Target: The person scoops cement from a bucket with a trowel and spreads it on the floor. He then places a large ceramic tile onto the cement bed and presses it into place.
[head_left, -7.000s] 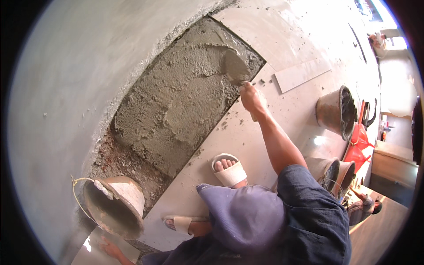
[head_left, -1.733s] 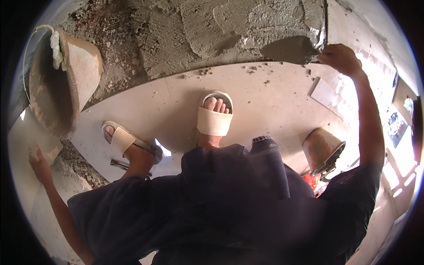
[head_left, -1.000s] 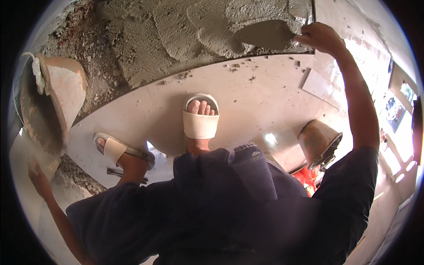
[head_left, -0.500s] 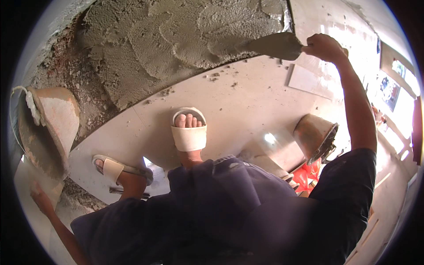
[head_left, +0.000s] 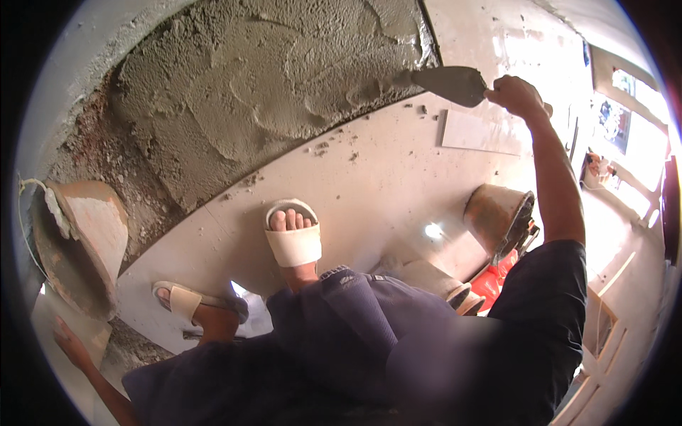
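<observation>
My right hand (head_left: 517, 96) is closed around the handle of a pointing trowel (head_left: 455, 85). The grey blade reaches left, its tip over the right end of a bed of wet mortar (head_left: 249, 78) with curved trowel marks. At the lower left, my left hand (head_left: 69, 342) has its fingers stretched out against a pale flat panel (head_left: 57, 369); whether it bears weight on it I cannot tell. Just above that hand, a mortar-crusted bucket (head_left: 89, 227) lies tipped on its side, its dark mouth turned left.
Pale tiled floor (head_left: 376, 170) with mortar crumbs borders the bed. A loose tile piece (head_left: 479, 133) lies below the trowel. A second dirty bucket (head_left: 497, 216) lies tipped near a red bag (head_left: 486, 285). My sandalled feet stand on the tiles; rubble (head_left: 106, 149) edges the mortar's left side.
The trowel has shifted right relative to the mortar bed, so less of its blade lies over it. The whole view has moved slightly. My left hand stays at the pale panel.
</observation>
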The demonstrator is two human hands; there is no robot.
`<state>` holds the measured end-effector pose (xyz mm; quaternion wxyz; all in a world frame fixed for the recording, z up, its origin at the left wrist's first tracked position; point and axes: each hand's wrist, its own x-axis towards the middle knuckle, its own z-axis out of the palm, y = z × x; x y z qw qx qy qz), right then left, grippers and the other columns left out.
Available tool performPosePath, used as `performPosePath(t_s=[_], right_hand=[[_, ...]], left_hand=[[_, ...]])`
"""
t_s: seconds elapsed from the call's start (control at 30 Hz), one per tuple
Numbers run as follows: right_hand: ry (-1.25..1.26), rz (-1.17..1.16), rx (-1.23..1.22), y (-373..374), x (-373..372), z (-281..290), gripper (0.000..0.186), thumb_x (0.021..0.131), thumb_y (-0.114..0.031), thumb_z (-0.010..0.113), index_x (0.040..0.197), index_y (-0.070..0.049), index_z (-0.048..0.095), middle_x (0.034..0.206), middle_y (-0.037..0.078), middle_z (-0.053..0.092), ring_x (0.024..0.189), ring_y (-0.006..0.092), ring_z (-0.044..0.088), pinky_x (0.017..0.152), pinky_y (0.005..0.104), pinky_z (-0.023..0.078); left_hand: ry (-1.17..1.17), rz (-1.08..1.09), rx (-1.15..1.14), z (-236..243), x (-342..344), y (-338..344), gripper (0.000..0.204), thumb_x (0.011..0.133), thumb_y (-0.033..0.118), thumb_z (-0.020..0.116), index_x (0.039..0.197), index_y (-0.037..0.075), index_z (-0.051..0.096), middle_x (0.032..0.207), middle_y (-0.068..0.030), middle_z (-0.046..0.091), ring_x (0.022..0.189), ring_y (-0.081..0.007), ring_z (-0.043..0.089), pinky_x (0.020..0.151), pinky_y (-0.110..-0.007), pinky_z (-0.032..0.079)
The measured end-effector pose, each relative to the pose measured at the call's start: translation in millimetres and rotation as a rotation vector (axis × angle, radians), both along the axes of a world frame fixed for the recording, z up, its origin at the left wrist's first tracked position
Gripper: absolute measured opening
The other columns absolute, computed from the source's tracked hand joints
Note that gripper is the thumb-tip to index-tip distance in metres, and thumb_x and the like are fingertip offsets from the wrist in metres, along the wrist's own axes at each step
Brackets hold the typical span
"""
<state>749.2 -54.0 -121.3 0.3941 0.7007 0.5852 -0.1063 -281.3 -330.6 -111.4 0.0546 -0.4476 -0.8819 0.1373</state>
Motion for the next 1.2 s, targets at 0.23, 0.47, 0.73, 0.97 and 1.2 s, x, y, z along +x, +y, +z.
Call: performPosePath(t_s=[0.23,0.47,0.73,0.97,1.2], right_hand=[[-0.053,-0.161,0.064,-17.0,-4.3,-0.7,0.036,0.077,-0.045,0.059,0.088,-0.012,0.07,0.089,0.011,0.069,0.089,0.0289,0.066,0.081,0.0433,0.05],[0.035,-0.184,0.228,-44.5,-9.7,4.3,0.04,0.08,-0.048,0.061,0.087,-0.009,0.07,0.087,0.015,0.068,0.086,0.0339,0.065,0.077,0.0459,0.05],[0.349,-0.095,0.258,-65.4,-168.3,59.1,0.034,0.084,-0.038,0.061,0.089,-0.004,0.064,0.078,0.017,0.066,0.083,0.0368,0.064,0.075,0.0454,0.048],[1.086,0.662,0.057,-82.4,-439.6,128.8,0.034,0.087,-0.026,0.059,0.113,-0.004,0.059,0.102,0.015,0.062,0.089,0.0338,0.063,0.077,0.0436,0.051],[0.721,0.96,-0.159,-89.4,-668.1,92.1,0.026,0.087,-0.021,0.051,0.103,-0.004,0.06,0.099,0.018,0.062,0.092,0.0367,0.063,0.082,0.0465,0.05]], left_hand=[[-0.069,-0.026,0.065,-4.1,-13.3,-12.7,0.073,0.096,0.055,0.039,0.14,-0.003,0.036,0.142,-0.0253,0.038,0.132,-0.0379,0.036,0.109,-0.043,0.029],[0.05,-0.004,0.07,-6.9,-28.0,-7.6,0.066,0.096,0.053,0.041,0.14,0.003,0.041,0.142,-0.0212,0.041,0.131,-0.0357,0.039,0.108,-0.041,0.031],[-0.236,-0.034,0.448,30.9,32.8,45.7,0.059,0.098,0.049,0.039,0.13,0.002,0.053,0.133,-0.0188,0.052,0.124,-0.0331,0.047,0.106,-0.04,0.034],[-0.623,-0.077,0.979,40.6,131.2,76.2,0.054,0.102,0.039,0.027,0.124,0.0,0.057,0.123,-0.0146,0.06,0.117,-0.0258,0.054,0.1,-0.04,0.04],[-1.091,0.402,1.202,11.9,166.4,-20.4,0.021,0.097,0.019,0.05,0.094,0.002,0.061,0.085,-0.0073,0.064,0.076,-0.0166,0.059,0.073,-0.032,0.048]])
